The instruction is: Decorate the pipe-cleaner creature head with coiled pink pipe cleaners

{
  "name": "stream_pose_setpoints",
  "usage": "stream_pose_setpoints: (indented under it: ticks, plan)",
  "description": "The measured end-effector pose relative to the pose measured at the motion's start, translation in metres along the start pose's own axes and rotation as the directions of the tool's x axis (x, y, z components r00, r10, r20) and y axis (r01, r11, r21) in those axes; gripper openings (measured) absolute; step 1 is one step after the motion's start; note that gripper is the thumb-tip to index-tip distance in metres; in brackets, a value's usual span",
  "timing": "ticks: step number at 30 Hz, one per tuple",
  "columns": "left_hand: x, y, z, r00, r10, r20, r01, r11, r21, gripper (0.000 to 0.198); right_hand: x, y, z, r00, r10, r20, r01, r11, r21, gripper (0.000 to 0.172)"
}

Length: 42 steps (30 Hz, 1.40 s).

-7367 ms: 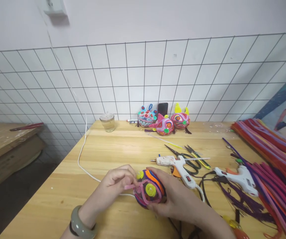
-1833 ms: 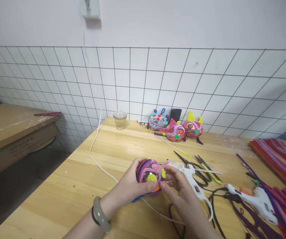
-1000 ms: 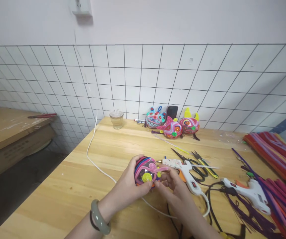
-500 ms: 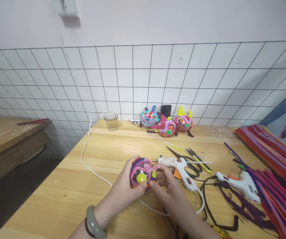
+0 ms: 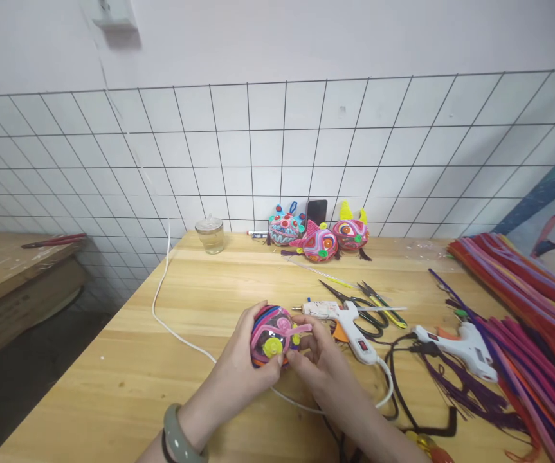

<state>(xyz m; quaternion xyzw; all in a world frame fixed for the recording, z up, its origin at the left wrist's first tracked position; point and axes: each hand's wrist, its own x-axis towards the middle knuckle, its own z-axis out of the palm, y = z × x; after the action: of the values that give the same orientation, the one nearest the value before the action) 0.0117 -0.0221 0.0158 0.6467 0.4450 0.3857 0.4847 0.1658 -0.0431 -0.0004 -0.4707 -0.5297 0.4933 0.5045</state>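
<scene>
A clear round ball (image 5: 263, 350), partly covered with coloured pipe cleaners, is held just above the table. My left hand (image 5: 245, 357) is closed round its left side, the thumb along the bottom. A yellow coil and a pink coil sit on its face. From the ball a pink pipe cleaner (image 5: 299, 330) sticks out to the right, its end free over my right fingers. My right hand (image 5: 320, 357) is closed on the ball's right edge, thumb low and index finger near the pink strip; its other fingertips are partly hidden. A white glue gun (image 5: 354, 328) lies just right of the ball.
Scissors (image 5: 373, 321) and a yellow-handled cutter (image 5: 388, 308) lie behind the glue gun. A second glue gun (image 5: 470, 350), purple tassels (image 5: 465, 392) and pipe cleaner bundles (image 5: 518, 276) fill the right. Finished fish figures (image 5: 320, 244), a phone (image 5: 316, 212) and a glass cup (image 5: 211, 238) stand at the back. A white cord (image 5: 161, 318) crosses the left.
The view has shifted slightly, so things appear a little further left. Both hands keep hold of the ball; the right index finger sits slightly higher, and the pink strip's end shows more clearly.
</scene>
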Motion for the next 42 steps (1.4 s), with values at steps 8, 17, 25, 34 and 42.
stream_pose_setpoints:
  ticks: [8, 17, 25, 34, 42]
  plan:
    - [0.005, -0.001, -0.009, 0.997, -0.037, 0.060, 0.047, 0.983, -0.178, 0.067, 0.001, -0.005, -0.009, 1.000, -0.007, -0.015, 0.005, 0.993, -0.115, 0.036]
    - [0.002, -0.003, -0.001, 0.983, 0.154, -0.100, -0.127, 0.964, 0.232, 0.068, -0.002, -0.019, -0.014, 0.933, -0.357, -0.034, 0.303, 0.837, -0.456, 0.014]
    - [-0.002, -0.002, 0.003, 0.956, 0.281, -0.080, -0.230, 0.893, 0.387, 0.067, -0.003, -0.018, -0.012, 0.962, -0.271, -0.012, 0.233, 0.848, -0.477, 0.018]
    - [0.004, -0.010, 0.001, 0.950, 0.270, -0.158, -0.193, 0.904, 0.381, 0.069, -0.010, -0.018, -0.007, 0.868, -0.496, -0.003, 0.412, 0.725, -0.552, 0.016]
    - [0.008, -0.013, 0.002, 0.962, 0.188, -0.196, -0.154, 0.972, 0.179, 0.068, -0.009, -0.007, -0.007, 0.727, -0.675, 0.129, 0.596, 0.526, -0.606, 0.011]
